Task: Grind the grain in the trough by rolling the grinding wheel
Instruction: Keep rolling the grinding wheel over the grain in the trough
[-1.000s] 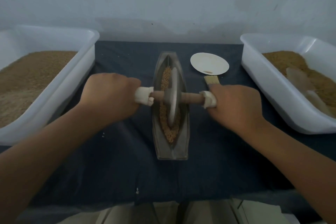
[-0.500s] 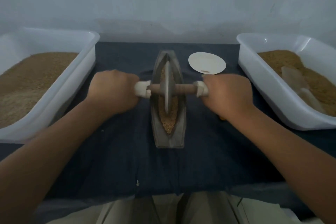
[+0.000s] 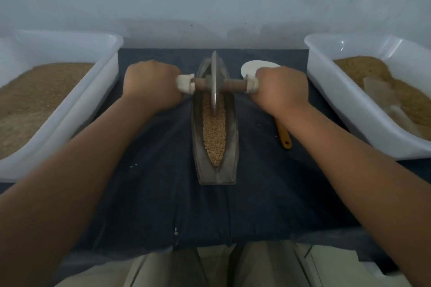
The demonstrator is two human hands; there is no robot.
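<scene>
You have two hands, the left hand (image 3: 151, 87) and the right hand (image 3: 281, 87). There is one trough (image 3: 232, 123), one grinding wheel (image 3: 214, 81), two white tubs (image 3: 93, 91) (image 3: 335, 100), one white dish (image 3: 250, 67) and one yellow brush handle (image 3: 285, 138).

The grinding wheel (image 3: 214, 81) has rolled to the trough's (image 3: 233, 137) far end, both hands pushed forward with it. More grain (image 3: 214, 133) lies bared at the near end, and a yellow handle (image 3: 284, 136) now shows.
</scene>
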